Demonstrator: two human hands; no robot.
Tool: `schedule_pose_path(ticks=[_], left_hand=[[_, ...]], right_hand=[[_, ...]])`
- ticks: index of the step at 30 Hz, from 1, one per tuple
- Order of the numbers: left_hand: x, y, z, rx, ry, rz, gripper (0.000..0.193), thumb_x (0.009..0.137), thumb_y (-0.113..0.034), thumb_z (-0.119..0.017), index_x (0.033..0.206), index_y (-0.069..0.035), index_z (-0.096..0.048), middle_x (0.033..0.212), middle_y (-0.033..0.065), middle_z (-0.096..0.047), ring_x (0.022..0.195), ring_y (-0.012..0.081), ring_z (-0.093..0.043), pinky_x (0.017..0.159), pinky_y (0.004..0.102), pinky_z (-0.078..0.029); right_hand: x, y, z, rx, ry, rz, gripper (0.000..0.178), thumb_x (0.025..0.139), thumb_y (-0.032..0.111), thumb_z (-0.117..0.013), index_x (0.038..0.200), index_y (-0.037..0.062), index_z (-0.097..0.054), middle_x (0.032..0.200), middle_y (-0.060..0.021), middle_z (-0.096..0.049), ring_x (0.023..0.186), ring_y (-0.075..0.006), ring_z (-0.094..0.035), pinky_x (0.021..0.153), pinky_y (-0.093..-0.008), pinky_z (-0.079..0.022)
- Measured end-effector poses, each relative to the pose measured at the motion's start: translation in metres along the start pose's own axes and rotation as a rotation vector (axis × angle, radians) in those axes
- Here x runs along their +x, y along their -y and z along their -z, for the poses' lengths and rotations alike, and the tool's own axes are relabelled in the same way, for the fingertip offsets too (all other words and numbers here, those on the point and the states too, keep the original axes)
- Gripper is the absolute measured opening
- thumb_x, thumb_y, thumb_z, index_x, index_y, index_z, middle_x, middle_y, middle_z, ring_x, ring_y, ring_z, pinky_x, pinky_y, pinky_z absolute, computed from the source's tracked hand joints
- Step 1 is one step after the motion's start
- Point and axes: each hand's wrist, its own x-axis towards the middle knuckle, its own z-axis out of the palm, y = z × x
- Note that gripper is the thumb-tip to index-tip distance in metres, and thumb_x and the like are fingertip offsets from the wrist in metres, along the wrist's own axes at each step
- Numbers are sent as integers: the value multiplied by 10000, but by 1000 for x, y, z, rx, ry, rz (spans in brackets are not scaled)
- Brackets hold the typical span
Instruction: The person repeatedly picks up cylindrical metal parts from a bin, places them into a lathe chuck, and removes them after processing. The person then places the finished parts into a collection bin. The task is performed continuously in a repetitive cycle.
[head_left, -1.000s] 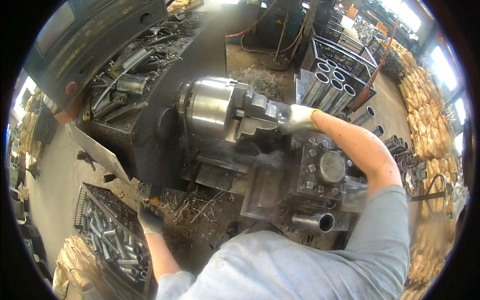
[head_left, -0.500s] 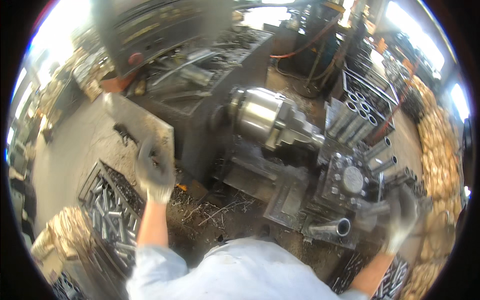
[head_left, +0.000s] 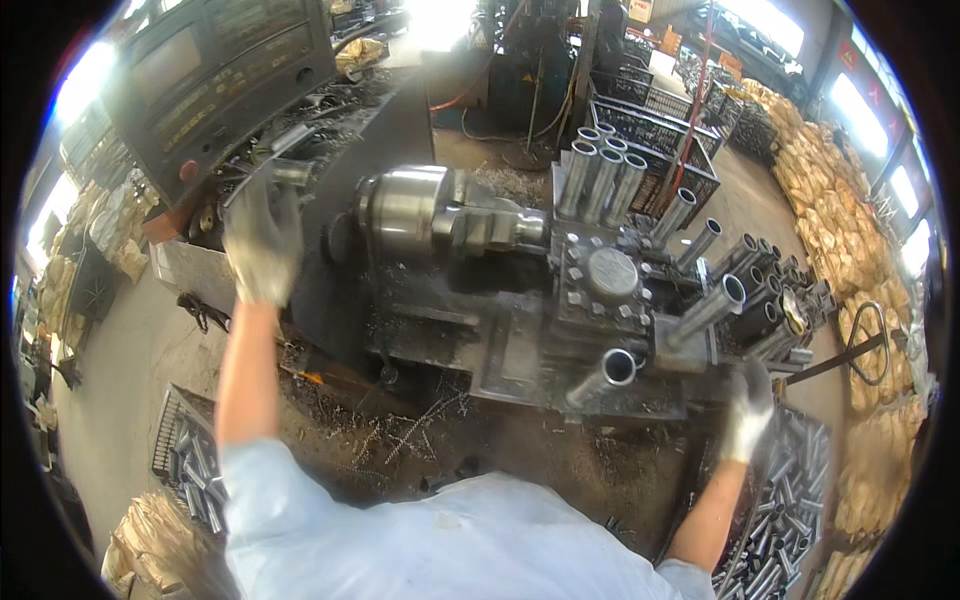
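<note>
My left hand [head_left: 262, 245], in a pale glove and blurred, is raised beside the lathe's headstock with its fingers stretched upward and nothing visible in them. It is nearest the lower edge of the control panel [head_left: 215, 85]. My right hand [head_left: 748, 410], gloved with darker fingers, is at the right end of the lathe carriage. Its fingers look curled, and what they hold is hidden. Between my hands are the shiny chuck [head_left: 405, 205], a short tube end [head_left: 528, 228] at its jaws, and the square tool post [head_left: 608, 275]. A metal tube [head_left: 604, 378] lies tilted on the carriage's near side.
Several upright tubes [head_left: 600, 180] stand behind the tool post, with more tubes [head_left: 765, 295] at right. A bar with a loop handle [head_left: 868, 345] juts out right. Crates of cut tubes [head_left: 790, 510] flank me. Metal shavings [head_left: 410, 435] lie below the lathe.
My view has swung, shifting the lathe leftward. My left hand has moved up toward the control panel. My right hand has come to the carriage's right end, and its blur has lessened.
</note>
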Motion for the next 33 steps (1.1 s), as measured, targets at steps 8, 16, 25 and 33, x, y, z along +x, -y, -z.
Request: schedule_pose_path(ticks=[8, 16, 25, 33], left_hand=[[-353, -185, 138, -498, 1341, 810, 289, 946, -287, -749, 1174, -111, -770, 1094, 165, -785, 1035, 344, -764, 893, 413, -597], [-476, -178, 283, -203, 1233, 1187, 371, 967, -395, -666, 1219, -139, -757, 1186, 182, -770, 1141, 379, -725, 994, 463, -564], [-605, -263, 562, 119, 574, 1925, 509, 940, -451, -637, 1307, -113, -737, 1252, 222, -751, 1210, 375, -711, 1050, 449, -550], [-727, -472, 678, 641, -577, 2506, 508, 933, -476, -679, 1268, -97, -730, 1224, 213, -761, 1119, 346, -744, 992, 433, -563]], right_hand=[[98, -20, -96, -295, 283, 9, 454, 834, 172, -846, 1209, -21, -676, 1086, -169, -760, 987, -241, -701, 893, -399, -553], [-3, 113, -146, 173, 285, 680, 327, 888, -36, -774, 1210, -47, -718, 1170, -143, -790, 1109, -252, -764, 985, -389, -590], [-424, 253, -188, 702, 1541, 791, 396, 862, 8, -808, 1249, 13, -723, 1225, -113, -739, 1135, -208, -705, 1054, -370, -542], [-744, 254, -40, 587, 2922, 735, 336, 831, 92, -893, 1099, 28, -700, 971, -63, -822, 919, -123, -759, 870, -309, -616]])
